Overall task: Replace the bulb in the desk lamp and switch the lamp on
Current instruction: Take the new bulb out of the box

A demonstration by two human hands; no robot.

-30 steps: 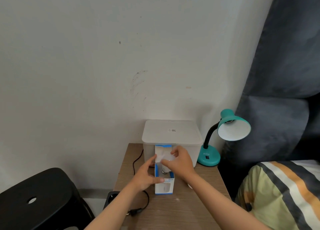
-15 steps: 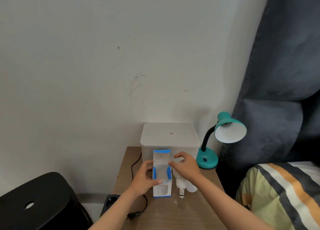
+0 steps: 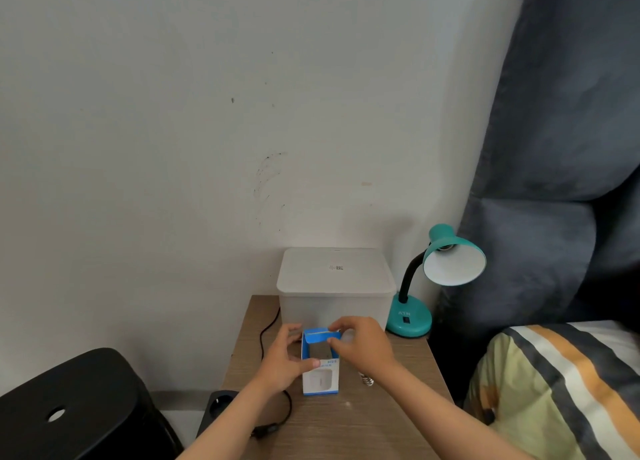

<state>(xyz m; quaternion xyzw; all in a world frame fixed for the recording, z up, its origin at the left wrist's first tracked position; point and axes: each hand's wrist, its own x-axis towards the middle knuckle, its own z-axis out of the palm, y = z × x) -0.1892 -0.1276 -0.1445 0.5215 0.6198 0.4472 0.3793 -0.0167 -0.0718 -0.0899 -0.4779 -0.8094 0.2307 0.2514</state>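
Observation:
A blue and white bulb box [image 3: 320, 378] stands upright on the wooden bedside table [image 3: 346, 421]. My left hand [image 3: 282, 361] grips the box's left side. My right hand [image 3: 362, 343] pinches the blue top flap, which is bent down over the opening. Only the metal screw base of a bulb [image 3: 367, 380] shows on the table, just under my right wrist. The teal desk lamp [image 3: 410, 317] stands at the table's back right, and its shade [image 3: 453, 260] faces me with no bulb visible inside.
A white lidded plastic bin [image 3: 334, 279] stands against the wall behind the box. A black cable [image 3: 273, 421] with an inline switch runs down the table's left side. A black stool [image 3: 79, 411] sits lower left, and a striped pillow [image 3: 568, 390] lies right.
My right hand took the bulb out of the box and laid it on the table to the right. It has since come back to the box and folded the top flap down.

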